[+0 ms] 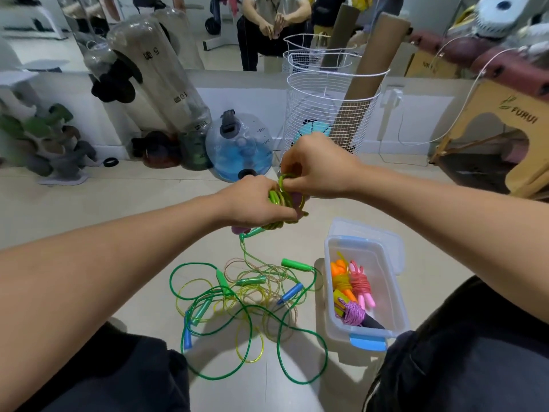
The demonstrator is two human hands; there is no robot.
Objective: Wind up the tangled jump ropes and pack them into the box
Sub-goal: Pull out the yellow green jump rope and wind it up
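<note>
- Between the hands, the green rope coil (282, 200) is being gripped by the left hand (255, 203); the right hand (318, 168) is pinching its loop.
- Below them, tangled ropes (243, 304) are lying beside the box (395, 310).

The rope tangle (243, 304) lies on the floor (89, 197) at lower centre, the box (364, 288) just right of it with wound ropes (353, 289) inside. Both hands (319, 168) meet above the tangle. A basket (326, 114) stands behind them.
</note>
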